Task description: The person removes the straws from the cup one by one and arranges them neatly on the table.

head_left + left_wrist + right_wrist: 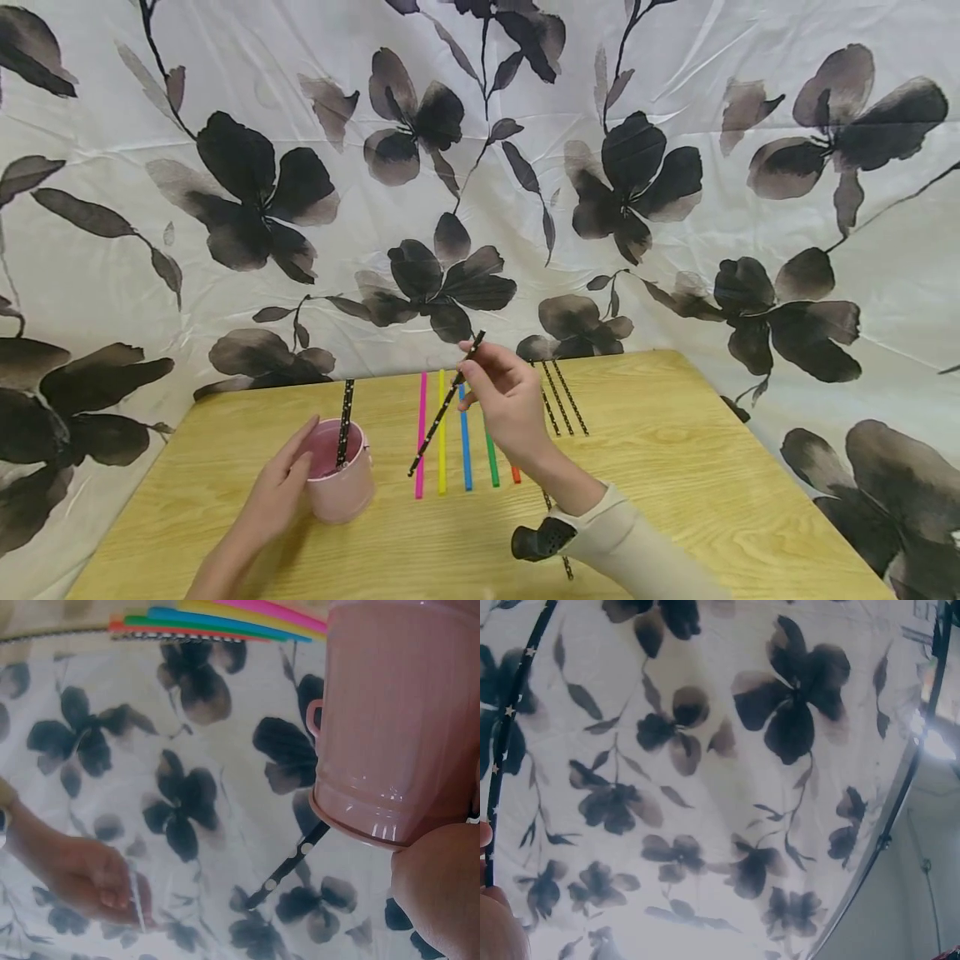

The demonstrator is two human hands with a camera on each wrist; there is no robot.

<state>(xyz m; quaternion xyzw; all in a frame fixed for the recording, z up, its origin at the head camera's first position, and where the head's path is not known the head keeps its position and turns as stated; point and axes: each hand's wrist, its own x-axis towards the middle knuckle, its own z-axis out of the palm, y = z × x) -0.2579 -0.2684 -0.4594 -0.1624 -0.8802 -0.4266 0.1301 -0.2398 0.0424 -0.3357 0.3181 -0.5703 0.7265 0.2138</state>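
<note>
My left hand (276,493) grips the left side of a small pink bucket (342,498), thumb near its rim. A black straw with white dots (346,421) stands in the bucket, leaning slightly; its end (289,864) pokes past the rim in the left wrist view. Above the table, right of the bucket, my right hand (516,410) pinches another black straw (435,429) near its upper end. That straw slants down to the left, and white stars show on it (508,712) in the right wrist view. Only fingertips of the right hand appear there.
Pink (421,442), yellow (442,442), blue (466,450), green (492,462) and red (516,476) straws lie in a row on the wooden table (675,467). Three black patterned straws (564,400) lie farther right; another (567,570) is partly under my right forearm. Floral cloth (525,208) hangs behind.
</note>
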